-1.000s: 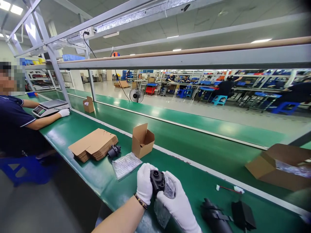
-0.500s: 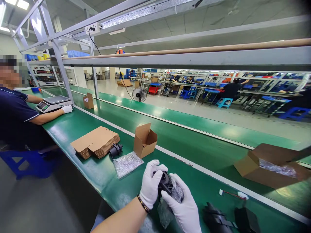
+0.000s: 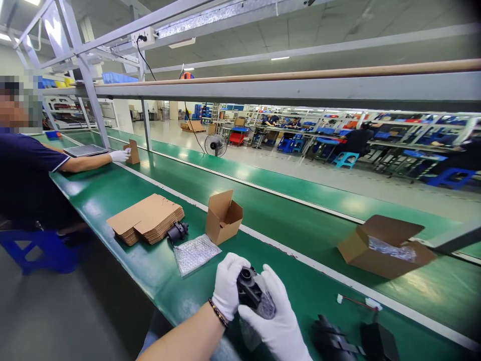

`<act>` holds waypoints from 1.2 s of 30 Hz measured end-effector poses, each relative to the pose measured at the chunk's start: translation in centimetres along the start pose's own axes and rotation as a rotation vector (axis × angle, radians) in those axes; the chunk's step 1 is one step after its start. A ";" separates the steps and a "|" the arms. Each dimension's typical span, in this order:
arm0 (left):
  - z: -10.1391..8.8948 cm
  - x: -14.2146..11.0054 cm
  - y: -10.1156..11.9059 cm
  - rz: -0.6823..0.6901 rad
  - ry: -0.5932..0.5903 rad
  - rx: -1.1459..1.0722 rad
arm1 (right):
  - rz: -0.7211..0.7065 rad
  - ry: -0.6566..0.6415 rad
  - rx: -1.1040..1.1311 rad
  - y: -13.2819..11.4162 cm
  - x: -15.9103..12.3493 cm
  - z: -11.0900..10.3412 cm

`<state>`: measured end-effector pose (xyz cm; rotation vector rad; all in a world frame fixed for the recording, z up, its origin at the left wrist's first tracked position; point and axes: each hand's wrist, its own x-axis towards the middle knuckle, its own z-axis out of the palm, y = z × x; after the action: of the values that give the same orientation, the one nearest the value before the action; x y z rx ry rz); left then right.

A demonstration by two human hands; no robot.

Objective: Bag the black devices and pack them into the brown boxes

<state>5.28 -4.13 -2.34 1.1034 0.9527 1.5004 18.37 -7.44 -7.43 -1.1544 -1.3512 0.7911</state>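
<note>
Green conveyor surface (image 3: pixel 124 198) runs diagonally thru a factory hall w/ metal racking overhead. Near its front edge, left hand in white glove (image 3: pixel 228 286) and right hand in white glove (image 3: pixel 276 321) both grip a small black plastic part w/ a round port (image 3: pixel 248 292). The part's held just above the surface, long axis tilted, port end pointing up and away toward the belt; lower end sits in a clear bubble-wrap bag (image 3: pixel 259 316). Fingers of both hands closed round part & bag.

Beyond, on the surface: flat bubble-wrap sheet (image 3: pixel 195 253), second black part (image 3: pixel 177 231), open small cardboard box (image 3: pixel 223 218), stack of flat cardboard blanks (image 3: pixel 146 218). Co-worker's gloved hand (image 3: pixel 119 156) reaches far left.
</note>
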 end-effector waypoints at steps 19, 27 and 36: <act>-4.4 9.2 3.3 0.057 -0.420 1.406 | -0.078 0.086 0.007 -8.4 7.1 -5.6; -2.8 1.4 2.1 0.281 -0.672 1.404 | -0.404 -0.632 -0.777 -9.5 11.6 -4.0; -3.5 1.3 0.9 0.438 -0.673 1.426 | -0.291 -0.902 -0.985 -7.9 9.8 -2.6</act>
<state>1.56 -3.18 -2.26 2.7235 1.2943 0.4096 20.57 -0.93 3.47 -1.3008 -2.7882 0.3968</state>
